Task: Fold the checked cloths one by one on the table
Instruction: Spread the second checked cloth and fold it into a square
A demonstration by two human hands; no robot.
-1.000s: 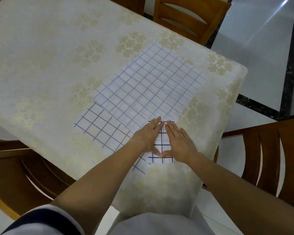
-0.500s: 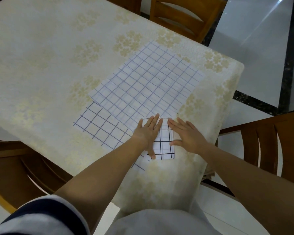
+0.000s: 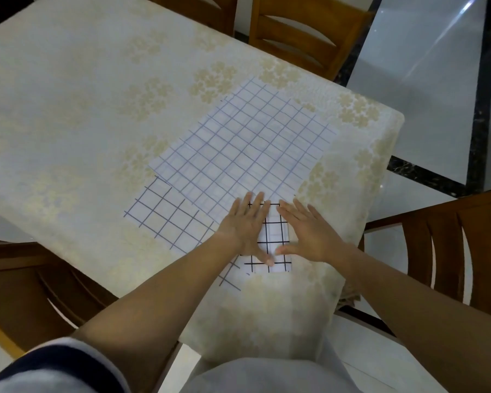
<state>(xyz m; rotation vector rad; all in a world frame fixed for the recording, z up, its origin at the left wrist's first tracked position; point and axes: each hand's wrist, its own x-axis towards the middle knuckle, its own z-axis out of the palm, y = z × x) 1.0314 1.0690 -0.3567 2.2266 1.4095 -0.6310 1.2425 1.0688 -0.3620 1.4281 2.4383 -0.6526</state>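
A small folded white cloth with black checks [image 3: 275,236] lies near the table's front right corner. My left hand [image 3: 245,226] lies flat on its left part, fingers straight. My right hand [image 3: 306,231] presses flat on its right edge, thumb pointing inward. Under it lies a wider checked cloth [image 3: 165,217] spread out to the left. A large pale checked cloth [image 3: 247,146] lies unfolded just beyond my fingertips.
The table wears a cream tablecloth with gold flower patterns [image 3: 97,109]. Wooden chairs stand at the far side [image 3: 304,32], at the right [image 3: 448,251] and at the left [image 3: 26,285]. The table's corner [image 3: 391,120] drops off to a glossy tiled floor.
My right hand slid rightward off the middle of the small cloth to its right edge, uncovering more of the checks. My left hand stayed flat on the left part.
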